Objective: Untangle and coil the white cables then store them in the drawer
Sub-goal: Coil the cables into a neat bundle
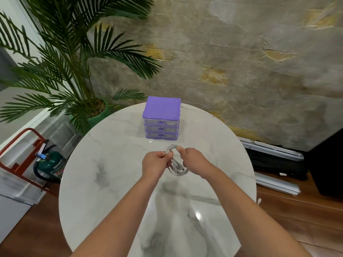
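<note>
Both forearms reach out over a round marble table (111, 182), where the left hand (155, 164) and the right hand (193, 161) meet around a bundle of white cables (175, 164). Fingers of the left hand are curled around the left side of the loops, and the right hand pinches the strands at the top right, so both hands are grasping the cables and neither is free. Held just above the tabletop between the two hands, the bundle looks already gathered into an oval of several turns, pale grey-white, with what seem to be plug ends tucked toward the lower part of the loop near the right wrist. Coiling appears nearly finished, judging by how tidy the turns lie. Beyond the hands, well apart from them, stands a small purple drawer unit (161, 118) with three clear drawers, all apparently closed. Storing the coil would likely call for one hand to keep the loops pinched together so they do not spring open, while the other lets go, reaches forward and pulls a drawer out by its purple handle.
</note>
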`<state>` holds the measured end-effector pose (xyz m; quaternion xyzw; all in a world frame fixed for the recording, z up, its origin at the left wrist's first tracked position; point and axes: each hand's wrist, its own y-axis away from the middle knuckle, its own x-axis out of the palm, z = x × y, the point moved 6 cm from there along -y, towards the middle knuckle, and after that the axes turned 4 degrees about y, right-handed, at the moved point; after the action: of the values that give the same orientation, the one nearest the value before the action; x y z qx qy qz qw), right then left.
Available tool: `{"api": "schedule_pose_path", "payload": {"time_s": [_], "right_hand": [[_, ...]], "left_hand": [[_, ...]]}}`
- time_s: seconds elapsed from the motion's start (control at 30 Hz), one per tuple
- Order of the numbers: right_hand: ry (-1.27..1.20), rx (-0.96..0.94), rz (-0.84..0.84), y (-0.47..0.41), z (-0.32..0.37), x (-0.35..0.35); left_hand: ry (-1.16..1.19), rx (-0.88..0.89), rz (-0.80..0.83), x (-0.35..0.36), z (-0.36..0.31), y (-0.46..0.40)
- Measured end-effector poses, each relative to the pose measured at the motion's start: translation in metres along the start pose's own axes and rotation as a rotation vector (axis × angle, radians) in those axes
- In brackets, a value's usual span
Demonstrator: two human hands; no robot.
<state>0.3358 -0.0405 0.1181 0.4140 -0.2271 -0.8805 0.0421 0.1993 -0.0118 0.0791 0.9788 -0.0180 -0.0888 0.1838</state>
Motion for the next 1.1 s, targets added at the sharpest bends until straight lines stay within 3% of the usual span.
{"api": "schedule_pose_path", "payload": {"time_s": [0.17,0.33,0.43,0.6,0.83,0.97,1.1], "right_hand": [[-0.158,0.006,-0.011,-0.006,-0.001,-0.002],[-0.189,-0.035,0.023,-0.004,0.008,-0.001],[-0.192,-0.038,0.027,-0.004,0.009,0.001],[-0.296,-0.006,0.076,-0.003,-0.002,0.0],[-0.426,0.012,0.173,-0.001,-0.013,0.0],[-0.472,0.031,0.181,0.0,-0.016,0.0],[-0.503,0.045,0.174,-0.002,-0.018,-0.001]], "left_hand": [[-0.047,0.107,-0.165,0.004,-0.005,0.011],[0.407,-0.07,-0.181,0.014,0.007,0.01],[0.51,-0.185,-0.155,0.019,0.006,0.011],[0.351,-0.318,0.069,0.014,-0.002,0.003],[0.338,-0.382,0.171,0.011,-0.006,0.004],[0.279,-0.314,0.165,0.008,-0.006,0.0],[0.276,-0.145,0.059,0.009,0.0,0.007]]}}
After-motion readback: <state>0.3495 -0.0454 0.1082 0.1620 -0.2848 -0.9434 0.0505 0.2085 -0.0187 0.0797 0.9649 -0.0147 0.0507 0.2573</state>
